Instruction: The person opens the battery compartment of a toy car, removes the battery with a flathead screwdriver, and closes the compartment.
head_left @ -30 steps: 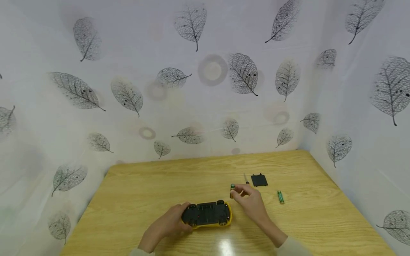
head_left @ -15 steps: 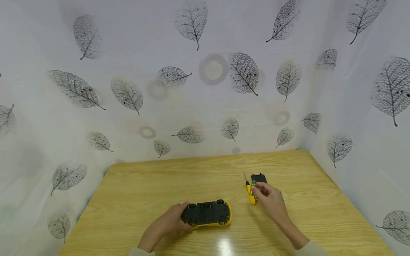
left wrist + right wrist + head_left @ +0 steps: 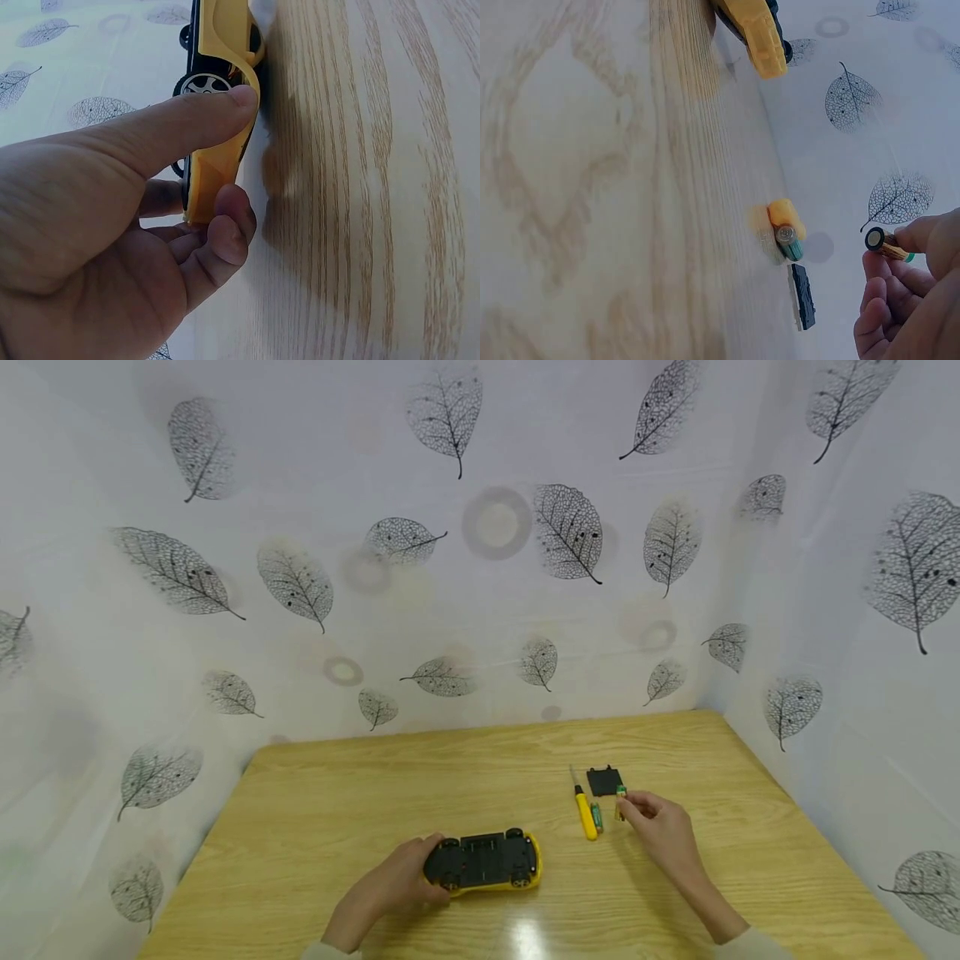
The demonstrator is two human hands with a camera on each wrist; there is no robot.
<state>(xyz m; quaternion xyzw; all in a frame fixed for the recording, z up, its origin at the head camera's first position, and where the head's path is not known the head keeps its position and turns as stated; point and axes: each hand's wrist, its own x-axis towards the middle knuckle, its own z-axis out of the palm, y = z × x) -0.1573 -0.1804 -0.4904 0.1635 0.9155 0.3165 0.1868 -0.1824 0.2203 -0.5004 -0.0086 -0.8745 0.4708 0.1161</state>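
Note:
My left hand (image 3: 397, 878) grips one end of a yellow toy car (image 3: 487, 862), turned so its black underside faces up. In the left wrist view, the thumb lies along the car's yellow side (image 3: 214, 176) by a wheel. Farther right, my right hand (image 3: 666, 833) pinches a green and gold battery (image 3: 621, 803) between thumb and fingers, its flat end (image 3: 875, 239) showing in the right wrist view. Just left of it, a second battery (image 3: 597, 817) lies alongside a yellow-handled screwdriver (image 3: 586, 816). Behind the pinched battery is a black square cover (image 3: 603, 781).
A pale wooden table (image 3: 337, 802) carries everything. White curtain (image 3: 480, 610) printed with dark leaves stands behind the table and along both sides. The screwdriver's metal shaft points toward the back edge.
My right hand has carried the battery rightward from beside the car, past the screwdriver. The battery beside the screwdriver now shows; the one lying farther right is no longer visible. The left hand stays put.

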